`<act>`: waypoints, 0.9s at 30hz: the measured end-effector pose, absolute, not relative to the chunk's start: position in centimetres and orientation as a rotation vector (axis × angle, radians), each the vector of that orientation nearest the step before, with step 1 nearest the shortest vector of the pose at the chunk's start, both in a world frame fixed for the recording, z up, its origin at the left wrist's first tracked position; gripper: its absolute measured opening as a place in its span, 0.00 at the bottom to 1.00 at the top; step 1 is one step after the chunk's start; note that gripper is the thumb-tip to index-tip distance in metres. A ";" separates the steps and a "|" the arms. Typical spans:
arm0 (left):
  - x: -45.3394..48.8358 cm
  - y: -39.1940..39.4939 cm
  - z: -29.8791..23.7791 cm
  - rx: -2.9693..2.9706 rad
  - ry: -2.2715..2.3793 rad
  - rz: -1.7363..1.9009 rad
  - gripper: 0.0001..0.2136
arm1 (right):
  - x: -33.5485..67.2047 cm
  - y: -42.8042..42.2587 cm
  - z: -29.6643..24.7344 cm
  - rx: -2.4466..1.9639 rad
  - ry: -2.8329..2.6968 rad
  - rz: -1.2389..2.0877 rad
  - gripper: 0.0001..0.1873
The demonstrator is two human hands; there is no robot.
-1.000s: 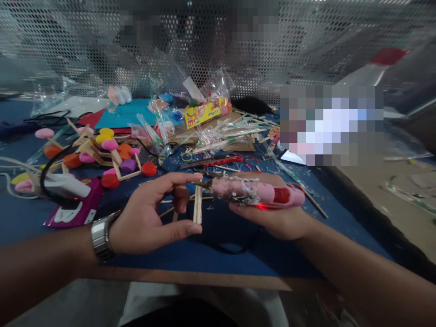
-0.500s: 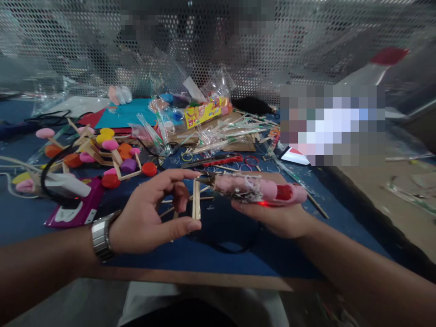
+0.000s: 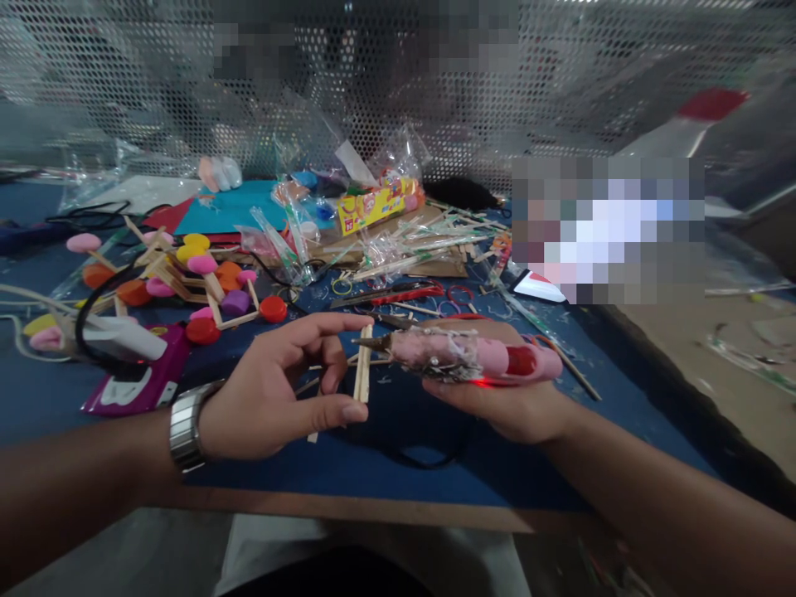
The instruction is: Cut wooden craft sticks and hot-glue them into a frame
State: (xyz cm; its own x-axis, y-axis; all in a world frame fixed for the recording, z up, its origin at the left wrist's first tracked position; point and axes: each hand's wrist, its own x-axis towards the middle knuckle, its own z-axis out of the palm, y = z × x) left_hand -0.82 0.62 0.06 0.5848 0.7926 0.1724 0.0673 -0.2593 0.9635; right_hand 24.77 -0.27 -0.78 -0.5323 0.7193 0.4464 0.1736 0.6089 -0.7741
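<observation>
My left hand, with a metal watch at the wrist, pinches a short piece of joined wooden sticks between thumb and index finger. The piece stands nearly upright, leaning slightly right at the top. In my right hand is a pink hot glue gun, its body crusted with stringy dried glue and a red light glowing beneath. Its dark nozzle points left and overlaps the upper part of the stick piece; whether it touches I cannot tell. More thin sticks lie on the blue table behind my left fingers.
At left stand stick frames with coloured clay lumps and a purple power strip with a white plug. Further back are a red-handled cutting tool, a yellow packet, blue sheets and bundled sticks. Perforated metal rises behind.
The glue gun's nozzle has shifted slightly down and left along the stick piece, from its top end to below it. The stick piece has tilted a little to the right.
</observation>
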 end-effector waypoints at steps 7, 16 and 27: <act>-0.7 0.7 0.2 1.651 0.719 0.731 0.30 | 24.7 -0.3 -0.7 -0.674 -2.083 0.927 0.19; -0.9 0.7 0.4 1.649 0.641 0.729 0.30 | 24.7 -0.2 -1.1 -0.646 -1.921 1.058 0.23; -0.8 0.8 0.3 1.624 0.755 0.778 0.30 | 25.1 -0.3 -1.8 -0.756 -1.826 1.070 0.19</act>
